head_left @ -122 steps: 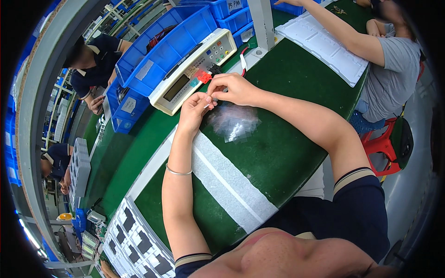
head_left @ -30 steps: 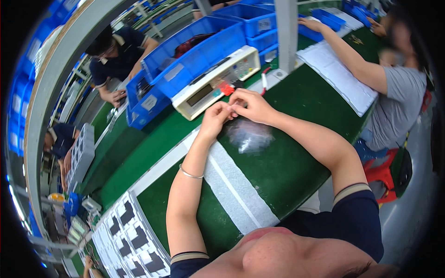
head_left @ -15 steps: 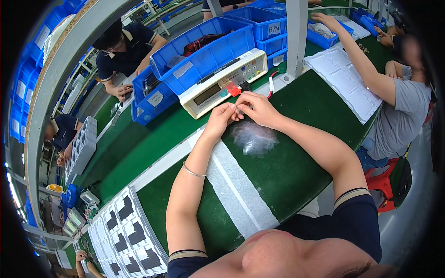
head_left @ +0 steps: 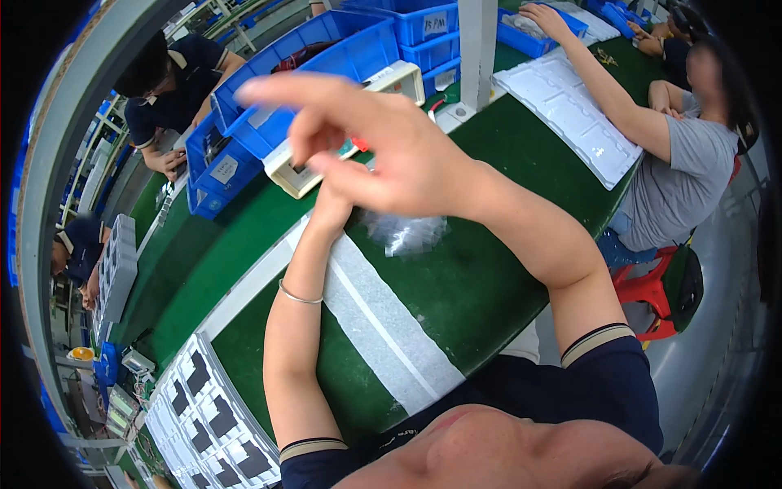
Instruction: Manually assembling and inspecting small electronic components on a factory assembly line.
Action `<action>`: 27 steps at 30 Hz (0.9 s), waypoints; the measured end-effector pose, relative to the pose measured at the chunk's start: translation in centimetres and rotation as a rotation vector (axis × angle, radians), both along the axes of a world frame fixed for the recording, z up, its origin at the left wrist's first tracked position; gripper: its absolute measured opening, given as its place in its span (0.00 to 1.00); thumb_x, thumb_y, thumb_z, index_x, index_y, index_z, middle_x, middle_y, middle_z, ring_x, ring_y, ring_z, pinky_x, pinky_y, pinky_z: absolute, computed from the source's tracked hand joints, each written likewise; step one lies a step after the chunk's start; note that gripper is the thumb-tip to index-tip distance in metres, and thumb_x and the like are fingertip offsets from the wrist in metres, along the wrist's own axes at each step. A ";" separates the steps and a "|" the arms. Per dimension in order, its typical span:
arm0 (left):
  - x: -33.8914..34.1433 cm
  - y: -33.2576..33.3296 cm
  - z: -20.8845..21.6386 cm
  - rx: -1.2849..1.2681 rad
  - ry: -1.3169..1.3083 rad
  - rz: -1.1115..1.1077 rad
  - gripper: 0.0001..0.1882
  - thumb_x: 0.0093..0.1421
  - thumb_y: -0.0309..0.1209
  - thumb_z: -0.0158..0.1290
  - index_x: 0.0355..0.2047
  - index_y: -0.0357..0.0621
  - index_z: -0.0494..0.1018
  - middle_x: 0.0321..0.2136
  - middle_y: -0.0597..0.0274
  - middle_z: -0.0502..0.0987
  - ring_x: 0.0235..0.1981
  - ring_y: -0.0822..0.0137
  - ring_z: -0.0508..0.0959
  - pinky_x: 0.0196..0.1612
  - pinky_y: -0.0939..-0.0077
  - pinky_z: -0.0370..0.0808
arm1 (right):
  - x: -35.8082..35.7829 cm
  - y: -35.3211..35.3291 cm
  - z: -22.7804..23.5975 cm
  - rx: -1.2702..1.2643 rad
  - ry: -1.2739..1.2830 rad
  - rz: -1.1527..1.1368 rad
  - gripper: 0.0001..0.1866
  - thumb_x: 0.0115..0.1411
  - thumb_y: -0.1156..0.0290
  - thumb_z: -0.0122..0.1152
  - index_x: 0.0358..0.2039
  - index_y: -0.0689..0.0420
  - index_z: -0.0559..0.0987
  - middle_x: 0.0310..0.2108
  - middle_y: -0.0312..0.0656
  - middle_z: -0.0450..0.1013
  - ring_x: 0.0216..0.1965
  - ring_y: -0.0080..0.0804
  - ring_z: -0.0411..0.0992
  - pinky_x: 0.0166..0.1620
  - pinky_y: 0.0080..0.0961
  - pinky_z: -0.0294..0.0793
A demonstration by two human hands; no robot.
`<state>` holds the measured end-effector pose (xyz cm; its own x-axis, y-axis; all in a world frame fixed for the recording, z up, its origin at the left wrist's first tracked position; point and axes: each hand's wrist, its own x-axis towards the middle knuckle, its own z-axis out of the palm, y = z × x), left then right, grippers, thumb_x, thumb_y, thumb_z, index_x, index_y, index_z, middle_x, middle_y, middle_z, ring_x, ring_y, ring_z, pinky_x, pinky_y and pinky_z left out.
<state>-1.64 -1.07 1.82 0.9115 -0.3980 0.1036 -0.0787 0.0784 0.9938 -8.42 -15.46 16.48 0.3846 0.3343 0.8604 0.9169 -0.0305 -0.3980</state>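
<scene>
My right hand (head_left: 399,155) is raised in front of the bench instrument and smeared by motion. Its index finger stretches out to the left and the thumb stands apart, with nothing seen between them. Behind it, only the wrist side of my left hand (head_left: 331,208) shows; its fingers are hidden. The cream-coloured instrument (head_left: 287,181) is largely covered by the right hand, with a bit of a red clip showing. Just below the right hand, a pile of clear plastic film pieces (head_left: 403,236) lies on the green tabletop (head_left: 489,269). A pale strip (head_left: 387,326) crosses the tabletop beside my left forearm.
Blue bins (head_left: 228,167) stand beyond the instrument, near a grey post (head_left: 478,57). A white tray with black pieces (head_left: 213,416) lies at lower left. Another white tray (head_left: 570,114) is at right, beside a person in grey (head_left: 700,163). Other people sit across the bench.
My hands were together at the instrument, fingertips meeting. The right hand has lifted away toward the left and now covers the left hand. The whole view has shifted slightly.
</scene>
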 end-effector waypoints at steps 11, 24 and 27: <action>1.7 0.6 -0.8 0.047 -0.009 -0.154 0.06 0.59 0.31 0.47 0.30 0.42 0.67 0.26 0.65 0.73 0.28 0.77 0.69 0.32 0.86 0.66 | 6.3 -2.6 -13.7 -0.365 0.379 -0.467 0.09 0.52 0.67 0.56 0.30 0.59 0.73 0.29 0.45 0.72 0.32 0.39 0.71 0.36 0.32 0.69; 1.1 0.5 -0.3 0.030 0.054 -0.140 0.11 0.62 0.34 0.42 0.29 0.39 0.67 0.24 0.65 0.71 0.30 0.75 0.70 0.35 0.83 0.66 | 6.8 -2.4 -13.8 -0.171 0.567 -0.173 0.04 0.55 0.75 0.51 0.29 0.63 0.70 0.27 0.43 0.70 0.29 0.29 0.72 0.33 0.24 0.70; 1.4 0.6 -0.8 -0.022 0.063 -0.180 0.12 0.62 0.37 0.41 0.26 0.43 0.65 0.23 0.67 0.66 0.30 0.72 0.71 0.37 0.80 0.66 | 6.6 -2.4 -13.8 -0.161 0.581 -0.172 0.04 0.54 0.76 0.51 0.29 0.63 0.70 0.27 0.43 0.69 0.29 0.30 0.72 0.33 0.25 0.69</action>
<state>-0.22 -0.48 1.02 0.8308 -0.5535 0.0585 0.0012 0.1069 0.9943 -1.82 -17.88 2.69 0.8343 0.3340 0.4386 0.5288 -0.2601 -0.8079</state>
